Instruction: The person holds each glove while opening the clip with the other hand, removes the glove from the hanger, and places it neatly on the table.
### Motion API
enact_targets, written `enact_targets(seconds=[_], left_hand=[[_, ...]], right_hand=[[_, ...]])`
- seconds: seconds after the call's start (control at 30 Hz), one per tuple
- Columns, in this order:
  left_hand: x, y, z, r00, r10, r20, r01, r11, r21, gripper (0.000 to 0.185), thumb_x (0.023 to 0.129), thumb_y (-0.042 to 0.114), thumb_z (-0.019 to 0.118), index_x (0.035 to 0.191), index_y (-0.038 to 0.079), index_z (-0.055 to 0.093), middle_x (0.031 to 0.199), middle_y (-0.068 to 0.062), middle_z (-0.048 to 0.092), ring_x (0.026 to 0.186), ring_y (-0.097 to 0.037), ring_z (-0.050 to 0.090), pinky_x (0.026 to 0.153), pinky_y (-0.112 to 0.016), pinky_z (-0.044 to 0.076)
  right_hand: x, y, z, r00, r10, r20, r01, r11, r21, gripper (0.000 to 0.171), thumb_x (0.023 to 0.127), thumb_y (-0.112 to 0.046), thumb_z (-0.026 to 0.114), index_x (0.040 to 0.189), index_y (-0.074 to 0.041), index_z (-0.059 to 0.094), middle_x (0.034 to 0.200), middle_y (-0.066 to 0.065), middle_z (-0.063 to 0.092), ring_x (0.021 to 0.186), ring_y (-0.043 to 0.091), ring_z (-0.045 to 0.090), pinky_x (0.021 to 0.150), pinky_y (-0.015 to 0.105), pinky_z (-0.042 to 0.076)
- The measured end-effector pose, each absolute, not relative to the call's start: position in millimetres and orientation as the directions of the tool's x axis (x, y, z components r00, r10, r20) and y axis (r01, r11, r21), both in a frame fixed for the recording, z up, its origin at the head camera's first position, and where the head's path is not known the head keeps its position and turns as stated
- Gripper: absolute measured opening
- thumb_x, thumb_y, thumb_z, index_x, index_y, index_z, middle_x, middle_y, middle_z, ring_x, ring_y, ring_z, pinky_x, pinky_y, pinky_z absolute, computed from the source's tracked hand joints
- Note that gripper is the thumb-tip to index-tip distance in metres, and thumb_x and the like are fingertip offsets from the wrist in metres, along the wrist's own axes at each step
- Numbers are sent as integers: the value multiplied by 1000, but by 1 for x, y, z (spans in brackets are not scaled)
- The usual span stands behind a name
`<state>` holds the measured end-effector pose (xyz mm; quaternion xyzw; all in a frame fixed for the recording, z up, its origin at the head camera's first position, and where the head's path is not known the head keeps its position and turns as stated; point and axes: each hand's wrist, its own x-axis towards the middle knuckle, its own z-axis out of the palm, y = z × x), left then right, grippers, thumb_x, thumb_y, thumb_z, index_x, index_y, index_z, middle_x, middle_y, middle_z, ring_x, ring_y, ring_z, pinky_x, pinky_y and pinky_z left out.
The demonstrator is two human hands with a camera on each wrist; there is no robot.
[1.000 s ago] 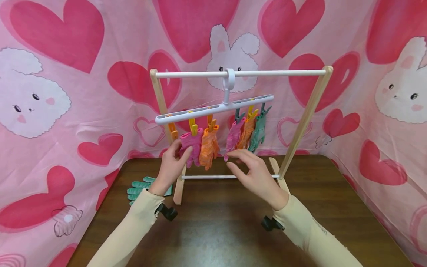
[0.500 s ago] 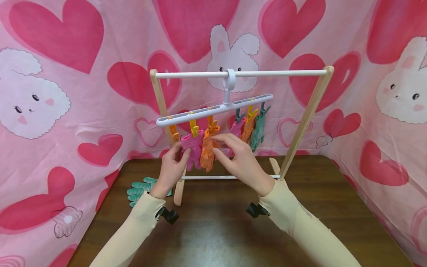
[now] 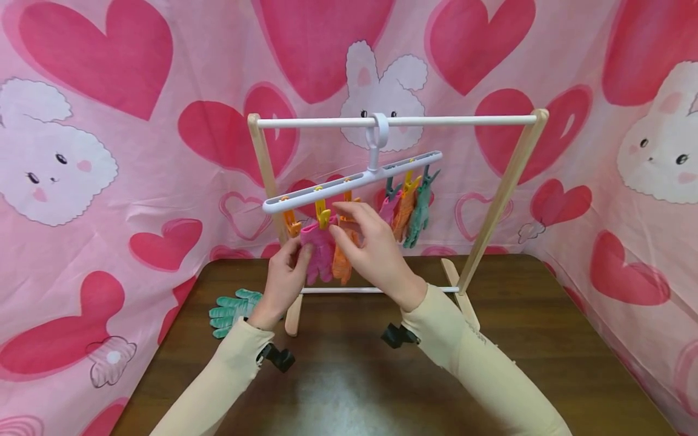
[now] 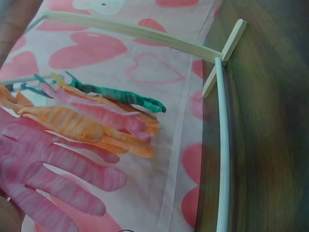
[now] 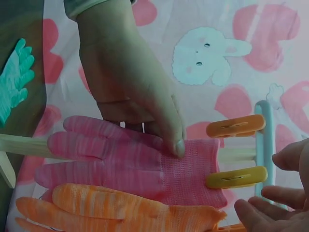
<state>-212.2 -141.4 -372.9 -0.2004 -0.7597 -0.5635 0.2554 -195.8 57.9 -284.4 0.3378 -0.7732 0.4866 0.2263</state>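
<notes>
My left hand [image 3: 282,275] pinches the side of a pink glove [image 3: 319,257] near its cuff, thumb in front as the right wrist view shows. A yellow clothespin [image 5: 236,177] clips that cuff under the grey-white hanger [image 3: 322,194]. My right hand [image 3: 376,251] hovers close to this clothespin, fingers loosely bent and holding nothing that I can see. Just left of the yellow one hangs an orange clothespin [image 5: 235,126] with no glove in it. An orange glove [image 5: 120,205] hangs beside the pink one, partly behind my right hand in the head view.
On the hanger's right half hang another pink glove [image 3: 388,211], an orange glove [image 3: 403,217] and a green glove [image 3: 418,218]. A wooden rack [image 3: 501,200] carries the hanger on its white top rod [image 3: 458,121]. A green glove [image 3: 229,313] lies on the dark table [image 3: 349,375] at left.
My right hand has moved left, from the right-hand pink glove past the orange glove to the yellow clothespin. The hanger's left end has dropped slightly and shifted right; my left hand keeps its pinch.
</notes>
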Motion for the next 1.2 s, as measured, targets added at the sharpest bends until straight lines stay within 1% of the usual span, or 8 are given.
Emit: enact_targets(seconds=[0.17, 0.3, 0.43, 0.67, 0.77, 0.9, 1.1, 1.2], left_hand=[[-207, -140, -370, -800, 16, 599, 581, 265, 769, 25, 104, 6, 61, 127, -5, 65, 99, -20, 70, 78, -24, 63, 67, -17, 50], [-203, -139, -369, -820, 24, 572, 560, 240, 793, 26, 106, 8, 58, 128, -6, 62, 102, -21, 69, 83, -21, 64, 70, -21, 53], [-200, -139, -368, -828, 47, 558, 554, 219, 803, 27, 108, 8, 54, 130, -6, 60, 101, -21, 66, 83, -17, 62, 70, -23, 52], [-197, -139, -368, -825, 105, 555, 565, 173, 807, 29, 110, 9, 48, 135, -3, 56, 104, -19, 64, 88, -16, 62, 73, -24, 52], [-197, -138, -368, -818, 111, 564, 575, 169, 801, 27, 110, 8, 47, 132, -4, 57, 103, -19, 64, 89, -15, 62, 74, -24, 51], [-196, -137, -368, -811, 116, 573, 584, 148, 798, 27, 110, 5, 47, 131, -7, 58, 104, -21, 66, 89, -14, 63, 76, -24, 52], [-193, -137, -366, -819, 149, 554, 571, 112, 813, 31, 110, 6, 45, 137, -7, 55, 110, -23, 65, 92, -15, 64, 79, -25, 54], [-193, -137, -366, -823, 138, 550, 566, 123, 815, 31, 109, 6, 47, 137, -6, 56, 110, -23, 66, 91, -15, 64, 78, -24, 54]], right_hand=[[-198, 55, -282, -691, -293, 660, -722, 322, -613, 44, 99, -10, 71, 140, 0, 58, 130, 13, 60, 121, 22, 61, 104, 36, 52], [-198, 54, -280, -710, -314, 630, -703, 369, -609, 46, 99, -13, 71, 141, 0, 58, 132, 13, 62, 122, 26, 62, 104, 40, 53], [-197, 52, -276, -715, -344, 608, -697, 412, -587, 47, 99, -14, 72, 142, 0, 59, 135, 14, 64, 123, 26, 62, 104, 41, 53], [-199, 51, -270, -738, -373, 563, -675, 425, -603, 45, 101, -13, 69, 142, 2, 58, 134, 16, 67, 121, 29, 66, 104, 43, 53], [-200, 52, -269, -750, -373, 547, -661, 412, -627, 43, 102, -13, 67, 142, 1, 58, 133, 15, 68, 120, 28, 67, 103, 45, 54], [-201, 52, -272, -767, -362, 530, -641, 381, -667, 42, 104, -13, 64, 143, 0, 58, 131, 15, 69, 116, 26, 69, 98, 43, 56], [-205, 50, -276, -775, -322, 544, -629, 305, -715, 38, 104, -14, 64, 139, 0, 61, 128, 14, 70, 115, 25, 69, 98, 42, 56], [-207, 50, -277, -785, -297, 544, -614, 252, -748, 35, 103, -16, 66, 135, -2, 64, 125, 12, 72, 113, 24, 70, 99, 41, 56]])
